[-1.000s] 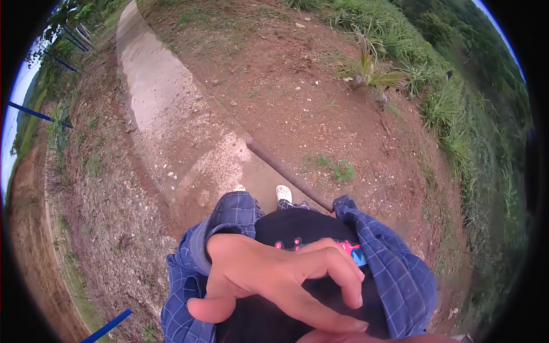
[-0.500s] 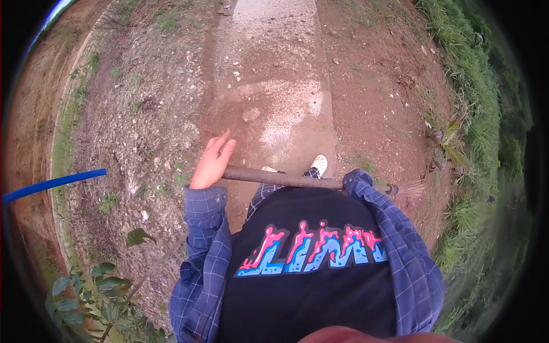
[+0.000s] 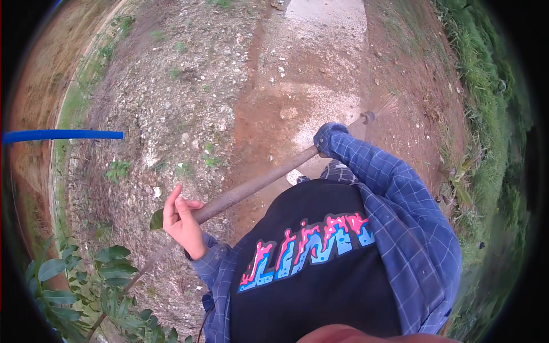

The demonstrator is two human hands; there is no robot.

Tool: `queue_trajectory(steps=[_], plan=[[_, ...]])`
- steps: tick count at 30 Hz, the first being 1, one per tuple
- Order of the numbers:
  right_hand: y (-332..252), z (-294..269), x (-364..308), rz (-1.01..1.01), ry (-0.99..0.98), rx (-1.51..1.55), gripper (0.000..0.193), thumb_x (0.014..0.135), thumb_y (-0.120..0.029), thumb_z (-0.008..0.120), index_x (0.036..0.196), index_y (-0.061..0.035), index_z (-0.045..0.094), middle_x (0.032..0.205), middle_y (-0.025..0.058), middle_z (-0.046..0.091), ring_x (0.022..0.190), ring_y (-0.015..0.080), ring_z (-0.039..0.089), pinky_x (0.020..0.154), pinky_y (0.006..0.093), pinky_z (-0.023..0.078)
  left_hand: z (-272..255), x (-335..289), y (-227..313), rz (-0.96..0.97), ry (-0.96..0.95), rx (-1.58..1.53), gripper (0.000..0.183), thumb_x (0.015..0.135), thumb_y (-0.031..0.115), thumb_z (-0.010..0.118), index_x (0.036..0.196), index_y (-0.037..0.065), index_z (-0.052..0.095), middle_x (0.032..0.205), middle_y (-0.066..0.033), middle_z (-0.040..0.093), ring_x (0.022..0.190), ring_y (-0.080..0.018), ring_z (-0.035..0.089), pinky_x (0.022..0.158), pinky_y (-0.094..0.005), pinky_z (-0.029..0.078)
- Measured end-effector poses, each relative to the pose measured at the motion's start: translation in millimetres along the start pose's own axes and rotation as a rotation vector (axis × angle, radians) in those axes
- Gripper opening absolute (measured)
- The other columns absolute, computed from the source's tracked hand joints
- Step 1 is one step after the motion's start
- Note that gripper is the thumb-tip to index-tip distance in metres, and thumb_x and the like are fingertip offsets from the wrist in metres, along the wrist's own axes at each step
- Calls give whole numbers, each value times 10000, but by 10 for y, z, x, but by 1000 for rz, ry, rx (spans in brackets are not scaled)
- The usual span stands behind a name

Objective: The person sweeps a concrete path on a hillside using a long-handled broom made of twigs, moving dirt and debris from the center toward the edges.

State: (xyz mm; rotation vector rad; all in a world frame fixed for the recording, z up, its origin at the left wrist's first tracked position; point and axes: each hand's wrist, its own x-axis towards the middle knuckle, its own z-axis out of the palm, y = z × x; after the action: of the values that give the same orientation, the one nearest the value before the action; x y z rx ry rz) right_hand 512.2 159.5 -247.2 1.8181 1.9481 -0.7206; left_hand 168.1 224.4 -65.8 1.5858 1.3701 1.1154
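Note:
A broom with a long, thick wooden handle (image 3: 257, 186) slants across in front of me. Its thin-twig head (image 3: 388, 107) is at the far right end, above the ground. My right hand (image 3: 323, 153) is closed round the handle near the head; the sleeve cuff hides most of its fingers. At the near left end, my left hand (image 3: 184, 223) is beside the handle, with fingers apart and the index pointing up. The handle's tip is hidden behind this hand, so touching or apart is unclear.
A pale concrete strip (image 3: 329, 17), partly covered with reddish soil, runs ahead. Stony ground (image 3: 171, 103) lies left. Tall grass (image 3: 477, 74) lines the right. A leafy plant (image 3: 63, 280) stands at lower left, and a blue bar (image 3: 63, 135) juts in from the left.
The broom has swung from nearly level to slanted, its head going forward. My right hand has moved forward and left, my left hand back and left. The view has shifted too.

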Motion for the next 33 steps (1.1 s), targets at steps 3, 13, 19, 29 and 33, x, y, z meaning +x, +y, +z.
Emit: queue_trajectory(steps=[3,13,19,29,33], plan=[[-158,-304,372,-39,-37,-26,142,628,-272,628,726,-192,693,643,69,636,619,248,637,539,385,513,-187,-140,155,97,165,7,308,932,206,457,1081,-48,546,626,-72,568,588,-142,566,595,-266,481],[-269,-1030,1794,-553,513,-87,91,631,-255,657,643,-166,669,612,57,636,576,261,628,465,395,491,170,-86,483,584,449,-214,433,935,334,281,1048,-31,484,515,-26,398,478,-143,449,540,-314,456],[-51,-1051,2793,-438,377,-134,28,614,-164,677,603,-172,653,616,36,638,597,249,635,495,376,501,907,361,287,406,105,81,237,912,159,408,974,-34,532,524,-42,444,502,-141,468,584,-325,477],[-215,-1835,2555,-538,323,-113,59,670,-179,624,620,-177,655,614,35,635,595,255,629,389,457,451,596,922,999,241,806,-116,352,929,307,377,1005,-14,501,494,9,299,461,-93,360,524,-263,430],[-102,-2012,2669,-463,254,-87,63,680,-205,628,694,-162,672,706,46,662,701,236,649,542,417,526,886,849,918,443,590,-9,326,936,260,347,1023,-18,494,487,7,305,445,-102,368,506,-282,433]])
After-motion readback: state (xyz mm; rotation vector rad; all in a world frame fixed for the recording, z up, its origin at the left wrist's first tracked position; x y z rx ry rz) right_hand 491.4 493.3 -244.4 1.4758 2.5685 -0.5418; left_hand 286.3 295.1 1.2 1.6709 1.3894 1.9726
